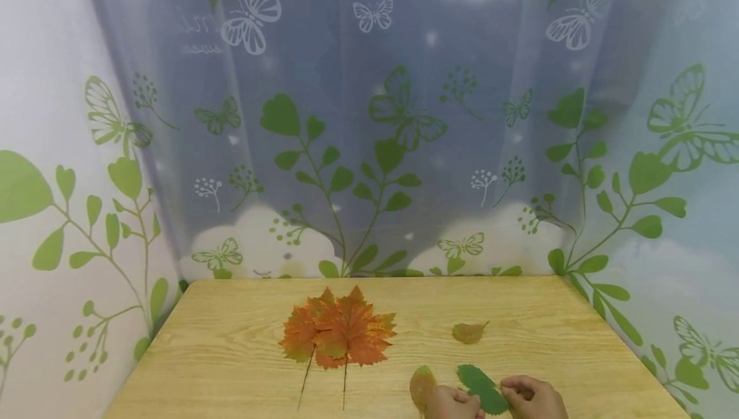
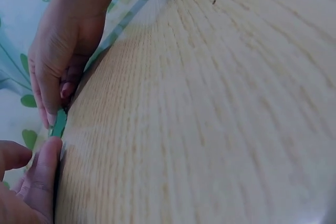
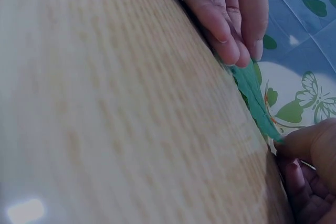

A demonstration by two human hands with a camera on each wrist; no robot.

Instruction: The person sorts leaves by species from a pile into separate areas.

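A green leaf (image 1: pixel 484 389) with a toothed edge stretches between the two hands, low over the table. My right hand (image 1: pixel 535 398) pinches its right end between thumb and fingers, as the right wrist view shows at the leaf tip (image 3: pixel 273 132). On the other side, my left hand (image 1: pixel 456 404) holds the leaf's edge with its fingertips. Just left of that hand, and partly hidden by it, lies a yellow-brown leaf (image 1: pixel 423 385). In the left wrist view only a small strip of the green leaf (image 2: pixel 59 123) shows between the fingers.
Orange maple leaves (image 1: pixel 346 329) with thin dark stems lie overlapping at the table's middle left. A small brownish leaf (image 1: pixel 469 333) rests farther back, behind the green one. The wooden table (image 1: pixel 231 342) meets a printed curtain (image 1: pixel 369 169) at its back and sides.
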